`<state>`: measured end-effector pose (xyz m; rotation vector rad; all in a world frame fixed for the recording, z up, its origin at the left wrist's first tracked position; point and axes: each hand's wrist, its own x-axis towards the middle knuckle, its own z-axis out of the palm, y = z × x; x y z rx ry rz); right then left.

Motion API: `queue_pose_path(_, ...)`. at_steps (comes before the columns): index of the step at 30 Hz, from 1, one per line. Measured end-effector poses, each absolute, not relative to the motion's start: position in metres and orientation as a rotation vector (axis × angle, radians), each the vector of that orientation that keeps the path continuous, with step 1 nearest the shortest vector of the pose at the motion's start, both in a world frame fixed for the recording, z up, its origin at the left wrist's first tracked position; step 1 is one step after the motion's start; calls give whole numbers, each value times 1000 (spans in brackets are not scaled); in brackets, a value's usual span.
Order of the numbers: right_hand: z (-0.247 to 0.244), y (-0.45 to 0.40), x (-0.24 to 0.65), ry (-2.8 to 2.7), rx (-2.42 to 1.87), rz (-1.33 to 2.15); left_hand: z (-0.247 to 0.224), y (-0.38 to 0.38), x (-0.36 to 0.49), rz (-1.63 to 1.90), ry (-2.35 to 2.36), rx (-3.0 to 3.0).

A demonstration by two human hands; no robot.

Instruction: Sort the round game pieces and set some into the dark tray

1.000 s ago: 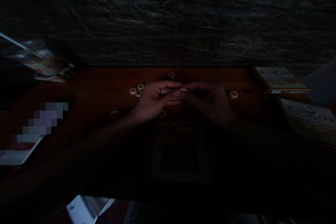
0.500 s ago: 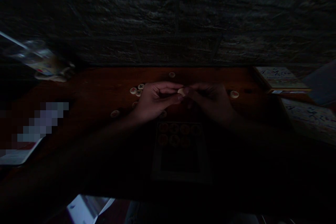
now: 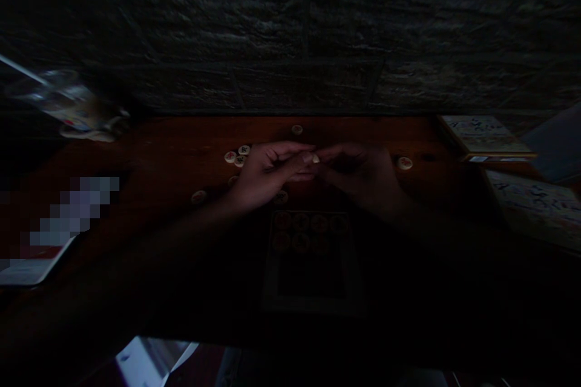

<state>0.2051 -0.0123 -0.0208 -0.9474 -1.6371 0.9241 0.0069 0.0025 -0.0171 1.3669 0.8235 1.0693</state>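
Observation:
Between my two hands, above the table, is a pale round xiangqi piece (image 3: pixel 315 158), mostly covered by fingers. My left hand (image 3: pixel 275 170) pinches it between thumb and fingers. From the other side, my right hand (image 3: pixel 363 170) has its fingertips closed on the piece's edge, though darkness blurs the contact. Below the hands stands a shallow box (image 3: pixel 356 278) with xiangqi pieces in rows at its far end. One loose xiangqi piece (image 3: pixel 281 197) lies just beyond the box's far edge. A cluster of pieces (image 3: pixel 230 157) sits left of my left hand.
On the wooden table (image 3: pixel 181 139), single pieces lie at the back (image 3: pixel 296 129), left (image 3: pixel 198 197) and right (image 3: pixel 405 162). A plastic cup (image 3: pixel 75 106) with a straw stands at the left. Two flat printed boxes (image 3: pixel 481 133) are at the right. A stone wall (image 3: pixel 281 36) borders the back.
The held piece has turned and shows less of its face. My left thumb has shifted over it, and the left fingers extend further beneath. Other things stay put.

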Motion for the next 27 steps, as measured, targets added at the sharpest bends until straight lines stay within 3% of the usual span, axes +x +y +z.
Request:
queue_pose_path(10, -27, -10, 208, -1752, -941, 792, -10, 1, 6, 948, 749, 1307)
queue_pose_path(27, -20, -21, 212, -1881, -991, 403, -16, 1, 6, 1109, 721, 1325)
